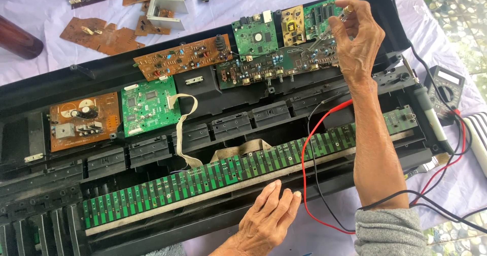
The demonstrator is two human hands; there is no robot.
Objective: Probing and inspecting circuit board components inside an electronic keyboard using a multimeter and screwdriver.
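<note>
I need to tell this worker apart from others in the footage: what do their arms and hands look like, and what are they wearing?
Both hands are bare, with no gloves, rings or watch visible. The right hand sits on a long bare forearm with a grey knit sleeve pushed up near the elbow. The left hand shows only to the wrist, with no sleeve in view.

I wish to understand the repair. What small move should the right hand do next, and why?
Probably lower the thin tool in the right hand onto the dark circuit board just beneath it. The tip hangs close over that board. The left hand rests flat on the case edge and steadies it.
</note>
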